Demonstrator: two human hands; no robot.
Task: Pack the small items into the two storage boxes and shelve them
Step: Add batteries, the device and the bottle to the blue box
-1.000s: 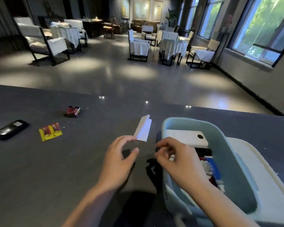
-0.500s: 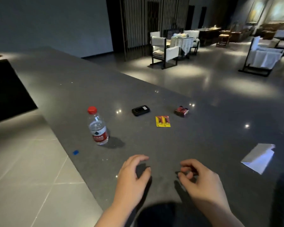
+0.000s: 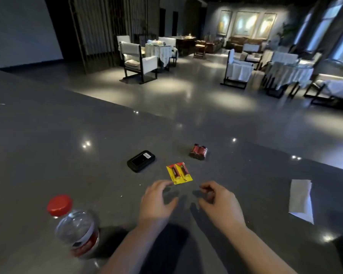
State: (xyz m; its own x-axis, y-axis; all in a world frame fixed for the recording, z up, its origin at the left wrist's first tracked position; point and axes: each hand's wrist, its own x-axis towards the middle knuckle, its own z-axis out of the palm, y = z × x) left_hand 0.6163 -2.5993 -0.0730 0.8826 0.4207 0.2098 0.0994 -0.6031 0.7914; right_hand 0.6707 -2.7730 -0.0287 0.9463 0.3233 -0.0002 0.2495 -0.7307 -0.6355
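Note:
On the dark grey counter (image 3: 48, 155) lie a yellow card with two red batteries (image 3: 179, 173), a small pack of red batteries (image 3: 198, 151) beyond it, and a black flat device (image 3: 141, 161) to the left. My left hand (image 3: 156, 202) hovers just in front of the yellow battery card, fingers loosely curled, holding nothing. My right hand (image 3: 220, 204) hovers beside it, fingers curled, nothing visible in it. A folded white paper (image 3: 300, 200) lies to the right. No storage box is in view.
A water bottle with a red cap (image 3: 73, 226) stands at the near left, close to my left forearm. The counter's far edge runs diagonally behind the items. Beyond it is a dining hall with chairs and covered tables (image 3: 158, 50).
My view has swung left, away from the blue box, then forward. Both hands have moved toward the yellow battery card. The bottle now stands close at my left.

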